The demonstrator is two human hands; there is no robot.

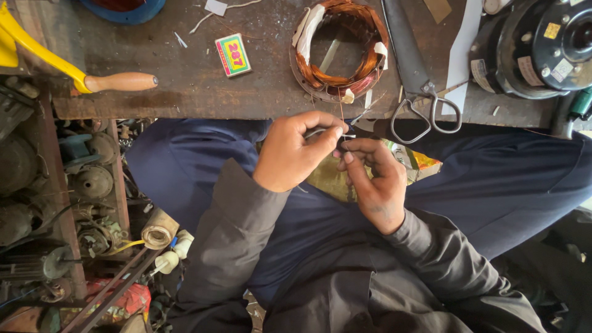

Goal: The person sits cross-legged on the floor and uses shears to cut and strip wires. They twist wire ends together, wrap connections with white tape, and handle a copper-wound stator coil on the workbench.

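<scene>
My left hand [296, 151] and my right hand [373, 179] meet over my lap just below the bench edge. Both pinch a thin copper wire [341, 111] that runs up to a copper-wound stator coil [340, 49] lying on the wooden bench [185, 86]. The left fingers also grip a small thin metal tool [361, 115] at the wire's end. A crumpled shiny wrapper [416, 165] rests on my lap under the right hand.
Large scissors [416, 80] lie right of the coil, a black motor housing [536, 46] at the far right. A small matchbox [232, 55] sits mid-bench, a wooden-handled yellow tool [117, 81] at the left. Old motor parts [86, 203] crowd the floor to my left.
</scene>
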